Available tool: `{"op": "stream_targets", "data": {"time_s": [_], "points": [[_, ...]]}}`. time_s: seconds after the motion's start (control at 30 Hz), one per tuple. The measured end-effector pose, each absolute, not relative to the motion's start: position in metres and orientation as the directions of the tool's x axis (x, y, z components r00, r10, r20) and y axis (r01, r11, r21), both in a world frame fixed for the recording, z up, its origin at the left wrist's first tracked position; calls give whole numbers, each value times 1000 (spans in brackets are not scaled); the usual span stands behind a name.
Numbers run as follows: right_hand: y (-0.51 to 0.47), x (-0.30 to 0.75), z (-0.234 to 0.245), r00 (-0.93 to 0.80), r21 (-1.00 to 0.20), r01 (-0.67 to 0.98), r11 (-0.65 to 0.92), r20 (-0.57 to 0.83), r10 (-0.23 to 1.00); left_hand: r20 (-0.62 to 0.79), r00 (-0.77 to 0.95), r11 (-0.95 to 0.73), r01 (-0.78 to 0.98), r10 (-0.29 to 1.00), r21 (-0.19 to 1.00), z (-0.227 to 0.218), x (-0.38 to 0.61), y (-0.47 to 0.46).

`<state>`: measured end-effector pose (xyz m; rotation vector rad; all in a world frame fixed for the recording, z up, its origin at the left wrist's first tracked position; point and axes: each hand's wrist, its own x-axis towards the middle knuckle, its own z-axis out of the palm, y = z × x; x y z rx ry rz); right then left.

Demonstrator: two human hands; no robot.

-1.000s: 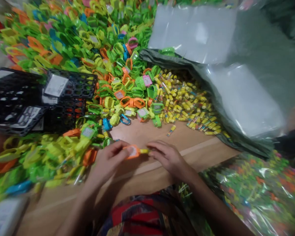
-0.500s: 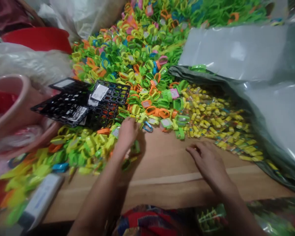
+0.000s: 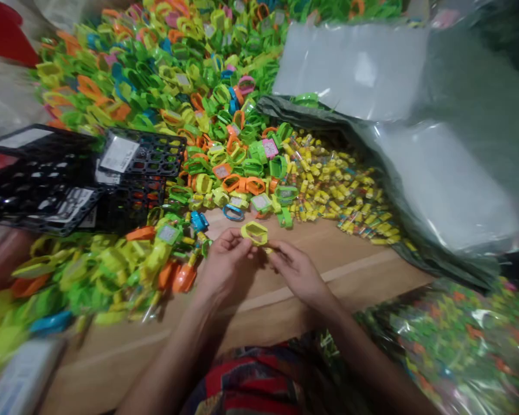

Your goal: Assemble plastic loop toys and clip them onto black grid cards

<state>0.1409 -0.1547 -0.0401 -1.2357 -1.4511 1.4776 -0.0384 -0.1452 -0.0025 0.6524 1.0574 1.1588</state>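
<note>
My left hand point(image 3: 222, 265) and my right hand point(image 3: 296, 271) meet over the wooden table point(image 3: 285, 300), fingers pinched around a small yellow plastic ring-shaped piece point(image 3: 254, 233). Both hands grip it, the left from the left side, the right from below right. A big heap of similar green, yellow, orange and blue plastic pieces point(image 3: 190, 92) lies beyond. A second heap point(image 3: 104, 265) sits left of my left hand.
Small yellow wrapped items point(image 3: 346, 184) spill from a grey plastic bag point(image 3: 415, 150) at the right. Black plastic grid trays point(image 3: 69, 178) lie at the left. A clear bag of coloured pieces point(image 3: 450, 340) lies near right. A red tub point(image 3: 4, 34) is far left.
An orange piece was held a second ago. My left hand then reached into the left heap while the right lay apart. Now both hands are together on a yellow piece.
</note>
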Motion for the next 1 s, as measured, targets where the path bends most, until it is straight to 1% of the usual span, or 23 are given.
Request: {"op": "stream_targets", "data": {"time_s": [0.1, 0.17, 0.27, 0.37, 0.5, 0.7, 0.77, 0.83, 0.93, 1.0], "points": [[-157, 139, -34, -336, -961, -38, -274, -246, 909, -386, 75, 370, -495, 920, 786, -4, -33, -149], [-158, 142, -29, -349, -939, -135, -316, -254, 902, -406, 91, 390, -526, 909, 756, -4, -32, -150], [-160, 144, -24, -357, -892, -263, -368, -264, 896, -392, 98, 382, -529, 914, 758, -2, -32, -151], [-160, 144, -23, -370, -861, -304, -408, -288, 883, -356, 97, 355, -503, 929, 788, 1, -32, -152], [-161, 140, -23, -345, -863, -306, -402, -294, 892, -326, 79, 323, -473, 942, 820, 4, -30, -154], [-164, 133, -21, -342, -771, -469, -431, -292, 893, -304, 50, 287, -504, 951, 815, 3, -29, -154], [-164, 134, -22, -343, -776, -459, -433, -295, 892, -285, 51, 274, -485, 957, 831, 2, -29, -155], [-163, 136, -23, -338, -814, -411, -410, -282, 898, -269, 46, 258, -468, 962, 845, 0, -29, -156], [-159, 141, -27, -337, -889, -296, -349, -244, 909, -266, 25, 249, -443, 964, 861, -3, -27, -158], [-157, 141, -30, -340, -928, -212, -307, -225, 913, -256, 10, 239, -392, 967, 888, -4, -25, -160]]}}
